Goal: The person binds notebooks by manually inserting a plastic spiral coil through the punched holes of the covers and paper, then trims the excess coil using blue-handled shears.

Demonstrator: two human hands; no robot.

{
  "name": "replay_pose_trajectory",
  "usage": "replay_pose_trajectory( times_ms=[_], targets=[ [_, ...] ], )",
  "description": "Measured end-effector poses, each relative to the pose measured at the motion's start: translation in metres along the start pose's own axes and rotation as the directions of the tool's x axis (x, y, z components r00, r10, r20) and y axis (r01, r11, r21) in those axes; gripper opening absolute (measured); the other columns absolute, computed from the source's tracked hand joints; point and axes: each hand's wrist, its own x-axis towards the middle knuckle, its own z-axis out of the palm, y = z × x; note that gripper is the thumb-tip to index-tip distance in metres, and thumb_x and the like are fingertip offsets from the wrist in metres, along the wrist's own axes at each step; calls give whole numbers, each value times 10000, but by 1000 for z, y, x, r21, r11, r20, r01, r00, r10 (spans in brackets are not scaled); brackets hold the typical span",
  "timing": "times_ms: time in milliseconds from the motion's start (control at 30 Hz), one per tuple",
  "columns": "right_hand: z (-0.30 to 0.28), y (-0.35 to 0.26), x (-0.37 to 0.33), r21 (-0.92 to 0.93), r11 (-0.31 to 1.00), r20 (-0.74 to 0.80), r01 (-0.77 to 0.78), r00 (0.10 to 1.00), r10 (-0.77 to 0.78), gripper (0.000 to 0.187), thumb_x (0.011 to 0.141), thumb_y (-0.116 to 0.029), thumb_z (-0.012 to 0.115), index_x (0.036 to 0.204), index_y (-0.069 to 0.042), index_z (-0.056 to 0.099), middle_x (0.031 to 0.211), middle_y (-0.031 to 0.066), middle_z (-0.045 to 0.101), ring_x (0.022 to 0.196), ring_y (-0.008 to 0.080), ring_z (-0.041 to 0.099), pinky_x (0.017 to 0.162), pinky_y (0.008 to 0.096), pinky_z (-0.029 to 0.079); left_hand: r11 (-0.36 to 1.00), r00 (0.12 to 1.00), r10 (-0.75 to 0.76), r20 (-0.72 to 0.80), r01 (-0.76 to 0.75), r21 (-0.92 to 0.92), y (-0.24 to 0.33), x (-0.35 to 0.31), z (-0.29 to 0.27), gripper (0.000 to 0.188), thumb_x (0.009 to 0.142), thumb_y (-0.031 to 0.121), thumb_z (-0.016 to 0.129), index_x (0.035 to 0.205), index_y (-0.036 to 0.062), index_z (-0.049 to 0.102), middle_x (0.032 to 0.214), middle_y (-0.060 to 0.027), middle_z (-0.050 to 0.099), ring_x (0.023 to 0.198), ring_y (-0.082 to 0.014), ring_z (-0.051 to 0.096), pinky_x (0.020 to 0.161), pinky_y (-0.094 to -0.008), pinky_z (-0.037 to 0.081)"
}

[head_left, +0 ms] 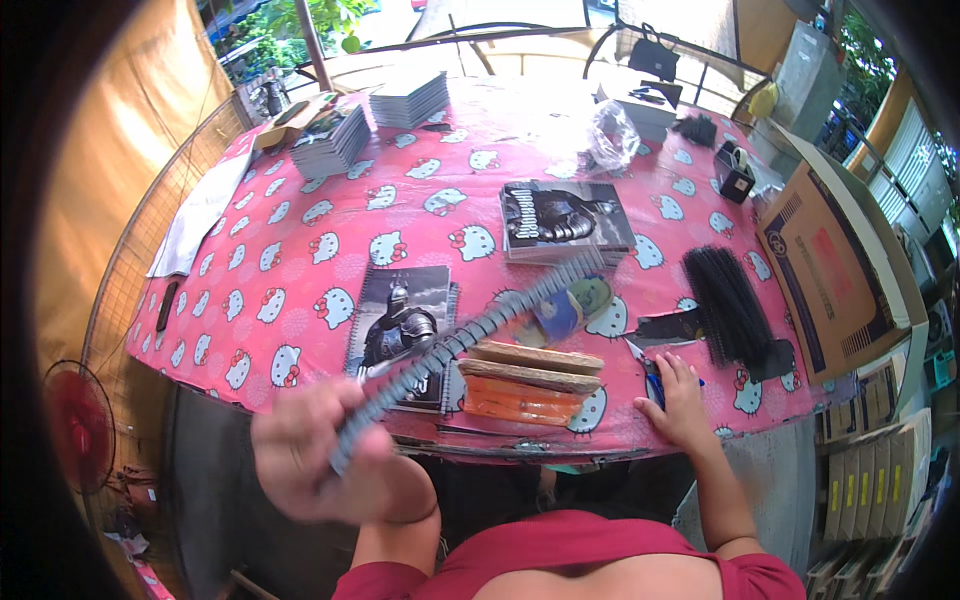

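My left hand [325, 450] is closed around one end of a spiral-bound notebook [470, 335]. It is held up edge-on and slanting, so mainly its dark coil spine shows. Flat on the table near my right side, my right hand [682, 405] has its fingers over a blue-handled pair of pliers [654, 388], whose metal tip points away from me. Behind the raised one lie dark-covered notebooks [405, 310] with an armoured figure on the front. Between my hands sits a wooden block [530, 365] with orange wrapping on its near side.
A stack of notebooks [565, 215] lies mid-table. Loose black coils [727, 305] rest at the right, beside an open cardboard box [840, 270]. Paper stacks [410, 100], a clear plastic bag [612, 135] and a tape dispenser [735, 172] stand farther back. A red fan [78, 425] is at left.
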Motion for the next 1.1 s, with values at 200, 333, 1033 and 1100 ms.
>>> replay_pose_trajectory(
  times_ms=[200, 333, 1033, 1100],
  targets=[
    [-45, -42, -11, 566, 819, -23, -93, 991, 129, 320, 815, -133, 701, 1096, 0, 627, 1009, 170, 632, 937, 308, 616, 845, 374, 494, 980, 745, -192, 639, 114, 163, -30, -79, 23, 225, 724, -39, 762, 933, 14, 699, 958, -118, 697, 841, -206, 678, 701, -284, 571],
    [-76, -96, -8, 621, 749, -110, 232, 971, -211, 373, 776, -118, 738, 1108, -1, 619, 1047, 172, 632, 956, 311, 622, 840, 383, 501, 942, 765, -331, 551, 296, 156, -34, -106, 27, 226, 705, -65, 772, 910, -15, 692, 1028, -154, 674, 850, -191, 675, 677, -246, 577],
    [-54, -92, 28, 468, -357, 524, -809, 579, -625, 328, 929, -157, 606, 1145, 91, 595, 973, 164, 674, 740, 200, 672, 667, 300, 555, 1000, 852, 10, 523, 4, -27, -41, -90, 26, 226, 670, -116, 692, 870, -13, 670, 913, -127, 682, 801, -280, 678, 735, -363, 560],
    [-55, -97, 23, 647, -261, 545, -717, 674, -499, 334, 918, -139, 619, 1170, 79, 591, 1005, 140, 673, 833, 167, 661, 725, 273, 539, 998, 881, 25, 473, -45, 31, -44, -87, 25, 186, 720, -105, 683, 874, -2, 665, 911, -124, 684, 803, -267, 679, 734, -368, 564]
  ],
)
